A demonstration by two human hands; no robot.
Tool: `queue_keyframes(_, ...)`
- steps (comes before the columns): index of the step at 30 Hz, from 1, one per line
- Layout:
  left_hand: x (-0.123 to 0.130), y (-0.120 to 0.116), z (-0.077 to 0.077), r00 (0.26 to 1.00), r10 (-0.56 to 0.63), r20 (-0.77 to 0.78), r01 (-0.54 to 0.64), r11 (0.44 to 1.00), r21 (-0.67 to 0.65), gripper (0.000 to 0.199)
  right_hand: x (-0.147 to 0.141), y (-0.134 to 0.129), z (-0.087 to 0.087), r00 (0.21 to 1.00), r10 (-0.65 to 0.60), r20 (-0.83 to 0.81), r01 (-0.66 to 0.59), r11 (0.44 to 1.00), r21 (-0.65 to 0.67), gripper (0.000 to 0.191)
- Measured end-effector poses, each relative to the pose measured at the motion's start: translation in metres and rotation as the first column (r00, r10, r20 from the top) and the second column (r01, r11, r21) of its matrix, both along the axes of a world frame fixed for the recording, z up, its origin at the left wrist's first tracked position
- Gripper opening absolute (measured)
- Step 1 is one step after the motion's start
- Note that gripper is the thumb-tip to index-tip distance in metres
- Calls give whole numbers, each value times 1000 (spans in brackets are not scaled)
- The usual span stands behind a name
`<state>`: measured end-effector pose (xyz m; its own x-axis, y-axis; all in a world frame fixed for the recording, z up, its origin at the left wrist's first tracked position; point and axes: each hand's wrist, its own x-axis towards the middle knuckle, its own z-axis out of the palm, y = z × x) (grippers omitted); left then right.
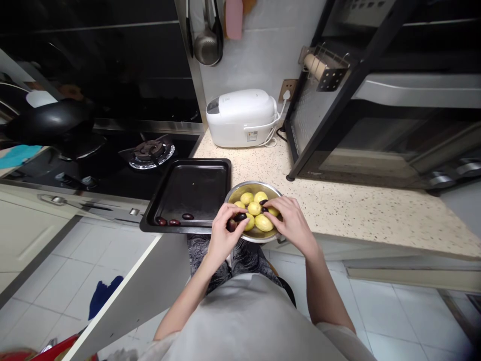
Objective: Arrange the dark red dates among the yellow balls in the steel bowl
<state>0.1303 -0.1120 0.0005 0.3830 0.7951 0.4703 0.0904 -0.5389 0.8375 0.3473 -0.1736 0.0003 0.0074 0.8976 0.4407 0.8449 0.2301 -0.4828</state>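
A metal bowl (259, 239) sits at the counter's front edge with several yellow oval pieces (264, 223), like lemons or small potatoes, inside. Over its left side, my left hand (222, 228) pinches a dark purple oval fruit (241, 217), of a kind I cannot make out. On the right, the fingers of my right hand (291, 218) close on another dark oval fruit (264, 209) among the yellow ones. To the left stands a black baking tray (191, 188), with three dark reddish oval fruits (175, 222) along its near side.
Behind the bowl is a white kitchen appliance (242, 120) with a cord to a socket. A black oven (394, 135) stands at the right. The gas burner (150, 150) and a black wok (48, 120) are at the left. An open cabinet door (143, 286) juts out below the tray.
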Motion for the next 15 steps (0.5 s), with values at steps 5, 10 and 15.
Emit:
queue_keyframes(5, 2, -3, 0, 1000, -13, -5, 13, 999, 43, 11, -18, -10, 9, 988, 28, -149, -12, 994, 107, 6)
queue_keyframes(10, 4, -6, -6, 999, -29, -27, 32, 993, 114, 15, -52, -13, 5, 932, 58, -358, -32, 996, 79, 9)
queue_keyframes(15, 4, -6, -9, 999, -25, -31, 29, 989, 145, 15, -62, -9, 2, 891, -4, -454, 30, 998, 51, 7)
